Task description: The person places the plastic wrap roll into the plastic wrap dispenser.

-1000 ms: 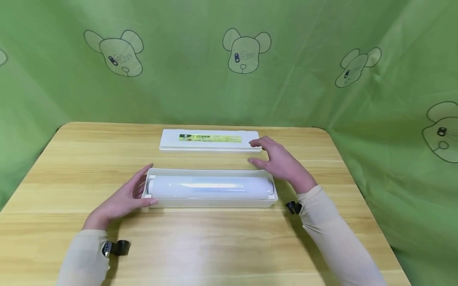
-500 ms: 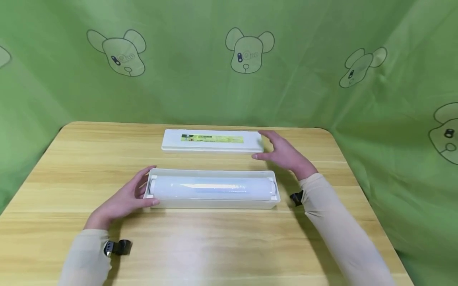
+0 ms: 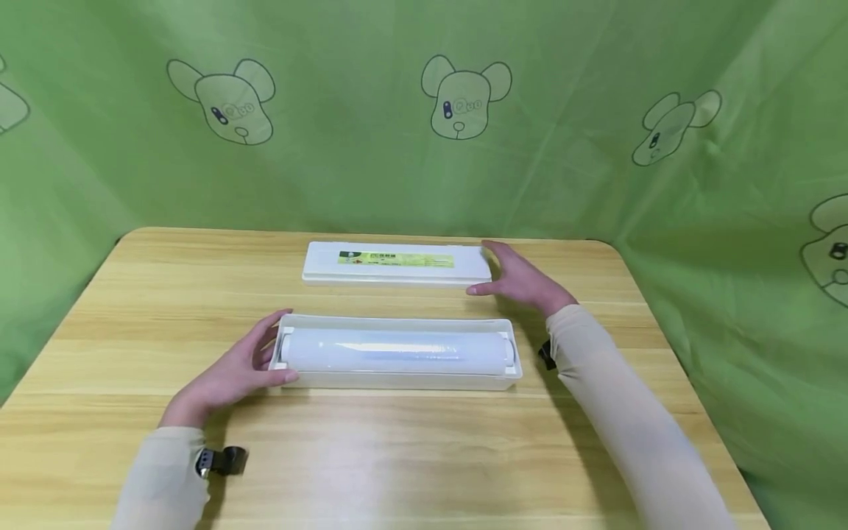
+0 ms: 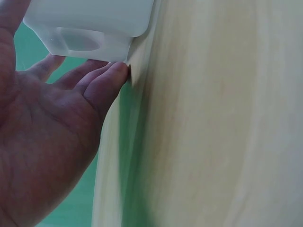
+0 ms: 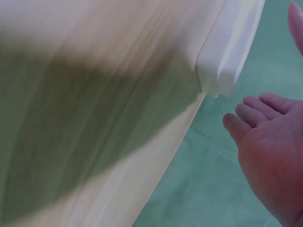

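Note:
A long white cling film box stands uncovered on the table with a shiny roll of cling film lying in it. My left hand holds the box's left end, thumb along the front side and fingers at the back corner. In the left wrist view the fingers reach around the white end wall. Farther back lies the white lid, bearing a green-yellow label. My right hand spans the lid's right end, thumb in front and fingers behind. The right wrist view shows its fingers straight, a gap away from the lid.
The wooden table has its rounded far edge just behind the lid. Green fabric printed with bear heads hangs at the back and sides. A black wrist strap shows at the left sleeve.
My right hand has moved back and right, from over the lid's front right corner to around its right end. The left hand keeps its place at the box.

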`<state>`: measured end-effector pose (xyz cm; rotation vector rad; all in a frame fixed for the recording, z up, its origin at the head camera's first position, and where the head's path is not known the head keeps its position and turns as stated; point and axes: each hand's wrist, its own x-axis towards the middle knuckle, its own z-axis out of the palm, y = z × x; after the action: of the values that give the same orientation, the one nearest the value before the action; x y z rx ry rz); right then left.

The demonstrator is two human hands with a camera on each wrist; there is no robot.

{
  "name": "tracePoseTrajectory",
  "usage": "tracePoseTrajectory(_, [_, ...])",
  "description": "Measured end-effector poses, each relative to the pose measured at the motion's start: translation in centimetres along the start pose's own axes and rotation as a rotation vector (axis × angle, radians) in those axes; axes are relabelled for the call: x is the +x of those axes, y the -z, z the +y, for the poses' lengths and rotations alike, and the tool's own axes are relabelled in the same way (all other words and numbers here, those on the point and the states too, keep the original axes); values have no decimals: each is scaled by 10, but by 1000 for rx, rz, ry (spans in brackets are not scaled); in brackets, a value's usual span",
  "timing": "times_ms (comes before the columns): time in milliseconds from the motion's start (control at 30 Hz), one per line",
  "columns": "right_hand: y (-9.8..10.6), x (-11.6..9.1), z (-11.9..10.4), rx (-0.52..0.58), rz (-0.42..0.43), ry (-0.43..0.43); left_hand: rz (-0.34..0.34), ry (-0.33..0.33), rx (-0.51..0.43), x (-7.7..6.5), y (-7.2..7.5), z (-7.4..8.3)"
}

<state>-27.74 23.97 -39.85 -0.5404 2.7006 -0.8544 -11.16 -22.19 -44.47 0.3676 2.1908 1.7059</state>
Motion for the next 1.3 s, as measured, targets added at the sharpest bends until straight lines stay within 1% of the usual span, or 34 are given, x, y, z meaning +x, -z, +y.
tracePoseTrajectory(233, [0,21,6,12,-41,20,12,-1,13,0,1,0])
tracePoseTrajectory(333, [0,26,9,24,-52,18,10,-3,6,1,1,0])
tracePoseTrajectory(467, [0,29,14,22,-88,15,3,3,-4,1,0,0])
tracePoseTrajectory(567, [-2,33,17,-12,-113,20,6,7,-2,1,0,1])
tracePoseTrajectory(667, [-5,39,21,-56,-124,50,10,10,6,0,0,1])
tracePoseTrajectory(800, [-9,45,25,-99,-111,60,6,9,10,1,0,1])
tracePoseTrajectory(933, [-11,47,27,-126,-78,55,1,8,5,3,0,0])
tracePoseTrajectory(1300, [-11,42,26,-136,-46,80,3,9,-5,0,1,0])
